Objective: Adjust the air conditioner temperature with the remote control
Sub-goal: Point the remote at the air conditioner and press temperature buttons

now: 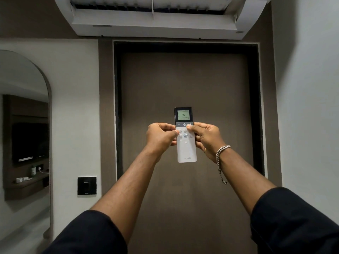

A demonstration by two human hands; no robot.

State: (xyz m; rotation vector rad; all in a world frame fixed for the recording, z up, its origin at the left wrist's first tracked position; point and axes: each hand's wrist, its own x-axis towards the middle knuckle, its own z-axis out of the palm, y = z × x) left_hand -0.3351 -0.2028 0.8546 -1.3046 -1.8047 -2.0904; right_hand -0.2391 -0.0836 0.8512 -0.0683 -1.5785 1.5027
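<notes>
A slim white remote control (186, 151) is held upright at arm's length in front of a brown door. Its lit screen (183, 115) reads 19. My left hand (159, 136) grips the remote's left edge, thumb resting by the buttons. My right hand (207, 138) grips the right edge, its thumb tip lying on the buttons just below the plus key. A white wall-mounted air conditioner (159, 24) hangs above the door at the top of the view, its flap open.
The brown door (187, 85) in a dark frame fills the middle. A black wall switch (87, 185) sits on the white wall at left, beside an arched mirror (23, 110) reflecting a television and shelf. A white wall rises at right. A chain bracelet (221, 153) circles my right wrist.
</notes>
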